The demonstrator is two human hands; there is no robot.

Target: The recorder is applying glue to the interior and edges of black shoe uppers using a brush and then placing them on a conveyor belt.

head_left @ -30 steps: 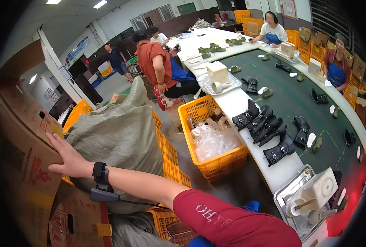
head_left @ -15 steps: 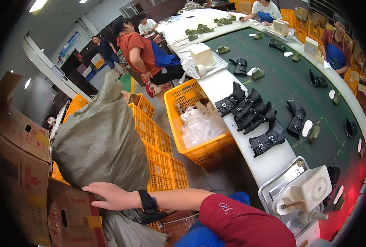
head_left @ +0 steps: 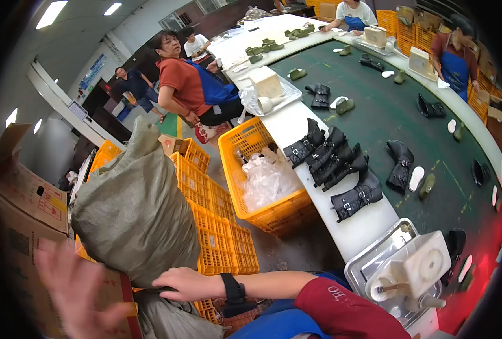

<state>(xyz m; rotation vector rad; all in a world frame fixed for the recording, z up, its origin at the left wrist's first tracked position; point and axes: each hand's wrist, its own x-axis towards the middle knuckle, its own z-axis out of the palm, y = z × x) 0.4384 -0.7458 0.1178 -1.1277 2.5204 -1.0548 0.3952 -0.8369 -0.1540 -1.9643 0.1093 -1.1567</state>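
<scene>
A bulging grey-green woven sack stands at the left beside the cardboard boxes. My right hand, with a black band on its wrist, reaches across from the lower right. Its fingers bend down at the sack's lower edge and look closed on a fold of the cloth; the fingertips are partly hidden. In front of a brown cardboard box at the lower left is my left hand. It is smeared by motion, with fingers spread and nothing held. More grey cloth lies under my right hand.
Stacked yellow crates stand behind the sack. Right of them, a yellow crate holds clear plastic bags. Black boots line the white table edge by a green conveyor. A metal tray bears a white container. Several people are around.
My left hand has come into view at the lower left. My right hand has shifted right and down, its fingers going from stretched to bent. The seated person in orange has turned their head.
</scene>
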